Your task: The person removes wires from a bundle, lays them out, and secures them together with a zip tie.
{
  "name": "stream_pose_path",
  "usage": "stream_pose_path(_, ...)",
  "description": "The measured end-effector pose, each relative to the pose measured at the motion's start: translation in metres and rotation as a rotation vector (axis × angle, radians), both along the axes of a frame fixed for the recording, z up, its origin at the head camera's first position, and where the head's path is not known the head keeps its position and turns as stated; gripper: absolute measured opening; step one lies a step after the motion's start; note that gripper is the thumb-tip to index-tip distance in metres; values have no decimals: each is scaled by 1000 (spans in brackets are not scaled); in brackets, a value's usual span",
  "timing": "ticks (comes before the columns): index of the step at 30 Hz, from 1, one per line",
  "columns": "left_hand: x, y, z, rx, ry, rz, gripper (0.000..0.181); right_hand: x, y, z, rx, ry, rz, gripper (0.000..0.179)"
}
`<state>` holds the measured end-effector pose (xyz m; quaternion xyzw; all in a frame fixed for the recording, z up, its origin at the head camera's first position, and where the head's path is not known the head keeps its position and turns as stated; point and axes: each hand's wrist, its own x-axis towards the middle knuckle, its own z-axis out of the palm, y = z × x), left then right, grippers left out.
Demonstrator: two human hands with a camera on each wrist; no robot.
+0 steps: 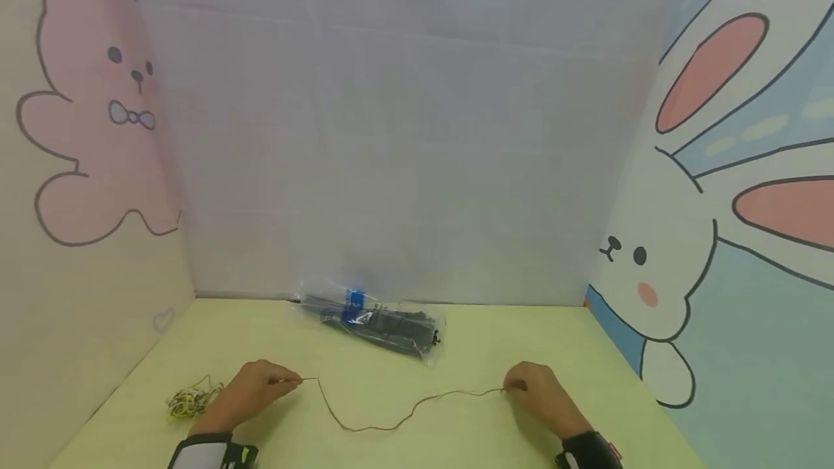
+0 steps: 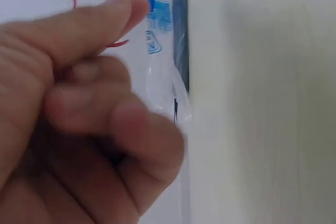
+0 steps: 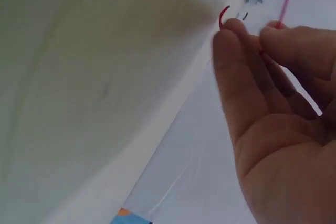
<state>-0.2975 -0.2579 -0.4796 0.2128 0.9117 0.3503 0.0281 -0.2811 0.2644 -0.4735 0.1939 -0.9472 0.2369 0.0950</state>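
A thin red string (image 1: 381, 428) sags between the two hands, its middle dipping low over the table. At one end, the left hand (image 1: 257, 391) pinches it between thumb and fingers; in the left wrist view a short red tail pokes out beside the thumb of that hand (image 2: 100, 87). The other end is pinched by the right hand (image 1: 537, 395). In the right wrist view, a small curled red tip (image 3: 223, 16) sticks up past the fingertips of the right hand (image 3: 273, 93).
A clear plastic bag (image 1: 378, 320) with dark contents and blue print lies at the back of the pale yellow table (image 1: 495, 339). A tangled yellowish bundle of string (image 1: 192, 400) sits beside the left forearm. A white back panel (image 1: 417, 165) and rabbit-printed side panels surround the table.
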Motion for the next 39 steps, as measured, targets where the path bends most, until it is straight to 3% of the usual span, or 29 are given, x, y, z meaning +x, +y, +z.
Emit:
stream_pose_path(4, 5, -14, -2, 105, -244, -49, 27, 8, 20, -9, 72, 50, 42, 13)
stream_pose_path(6, 7, -18, -4, 124, -281, -66, 29, 8, 24, -11, 111, 77, 68, 13)
stream_pose_path(9, 7, -21, -4, 51, -201, -12, 26, 4, 25, -11, 176, 117, 90, 12)
stream_pose_path(12, 4, -23, -1, -80, -35, 157, 31, 1, 24, -9, 231, 111, 32, 15)
stream_pose_path(14, 3, -24, 1, -131, 38, 272, 30, 0, 23, -8, 255, 85, -36, 20)
stream_pose_path(17, 1, -26, 3, -143, 70, 353, 17, 2, 23, -7, 282, 34, -127, 27)
stream_pose_path(22, 1, -10, -6, -199, 78, 394, 11, 7, 23, -10, 324, -10, -145, 29)
stream_pose_path(24, 0, 1, -13, -205, 67, 387, 11, 9, 26, -11, 317, -56, -127, 30)
stream_pose_path(26, -2, 12, -21, -200, 49, 338, 10, 12, 30, -13, 307, -96, -102, 30)
stream_pose_path(30, -8, 21, -32, -177, 33, 204, 13, 8, 33, -15, 300, -37, 10, 31)
stream_pose_path(35, -10, 10, -27, -164, 32, 139, 25, -10, 20, -10, 302, 79, 62, 33)
stream_pose_path(39, -12, 8, -23, -174, 119, 129, 11, -17, 14, -8, 263, 51, 56, 34)
